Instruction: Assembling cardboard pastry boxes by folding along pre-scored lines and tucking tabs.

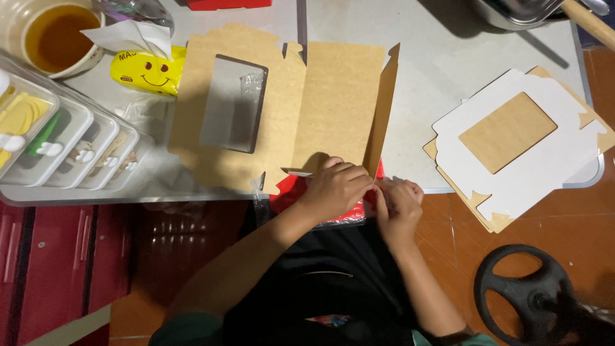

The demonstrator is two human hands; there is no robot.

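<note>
Both hands meet at the lower centre of the frame, at the near edge of the table [448, 57]. The left hand [336, 187] is curled, fingers pinching the bottom corner of the flat brown cardboard box blank [333, 102]. The right hand [398, 204] is closed too, fingertips pressed against the same corner. The blank stretches up and left from them, its cut-out window in the upper left.

Big open bare patch of tabletop [442, 70] between the flat brown box [282, 106] and the white card stack [519, 144], left side crowded by plastic trays [64, 138], yellow tissue pack [147, 72] and cup [54, 35], pot [519, 11] blocks the far corner
</note>
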